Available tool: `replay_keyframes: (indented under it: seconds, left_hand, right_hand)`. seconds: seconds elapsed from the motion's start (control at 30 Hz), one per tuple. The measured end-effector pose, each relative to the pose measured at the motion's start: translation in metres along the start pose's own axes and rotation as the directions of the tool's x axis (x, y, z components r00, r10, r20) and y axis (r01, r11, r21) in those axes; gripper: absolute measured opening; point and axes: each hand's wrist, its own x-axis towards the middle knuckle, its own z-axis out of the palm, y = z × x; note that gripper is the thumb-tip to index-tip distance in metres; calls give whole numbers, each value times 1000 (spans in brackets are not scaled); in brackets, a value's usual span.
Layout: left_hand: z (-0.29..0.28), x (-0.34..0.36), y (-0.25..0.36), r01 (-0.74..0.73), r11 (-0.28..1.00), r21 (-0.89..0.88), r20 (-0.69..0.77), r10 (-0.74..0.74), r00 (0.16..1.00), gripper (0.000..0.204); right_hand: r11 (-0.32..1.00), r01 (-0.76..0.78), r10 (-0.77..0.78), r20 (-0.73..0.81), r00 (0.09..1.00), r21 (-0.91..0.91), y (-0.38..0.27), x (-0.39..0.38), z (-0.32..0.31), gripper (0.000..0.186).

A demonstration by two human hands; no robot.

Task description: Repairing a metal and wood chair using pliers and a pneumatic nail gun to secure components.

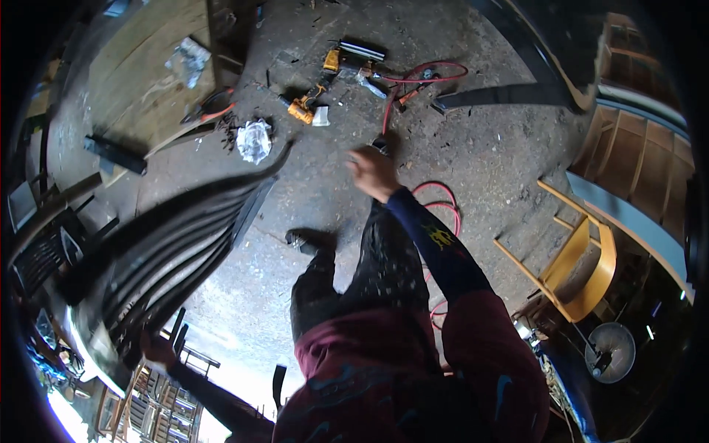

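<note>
A black slatted wooden frame [185, 251], like a chair back with curved rails, slants across the left side, smeared by motion. My left hand [156, 351] is at its lower end, with the fingers seemingly closed round the edge. Over the concrete floor in the middle, my right hand [373, 173] hangs in front of my right leg, its fingers curled in; anything inside them is hidden. Farther off lie an orange-and-black cordless drill [301, 109] and a yellow nail gun [332, 61] joined to a red air hose [436, 77].
A crumpled silvery bag [254, 141] lies near red-handled pliers [216, 107] and a wooden board [148, 81]. Black curved furniture parts [502, 94] reach in at the far right. A yellow wooden chair [580, 269] lies tipped by a round fan [611, 353]. More hose [443, 198] loops beside my right leg.
</note>
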Motion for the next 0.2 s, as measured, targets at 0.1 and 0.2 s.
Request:
replay_keyframes:
  seconds: [0.1,0.2]
  left_hand:
    - [-48,-27,-57,-241,947,212,-105,267,958,37]
    - [-137,-10,-80,-111,993,30,-84,113,990,33]
  right_hand:
    - [760,-375,502,113,858,-530,200,-21,-12,12]
    - [596,-304,610,173,773,-743,348,-18,16,18]
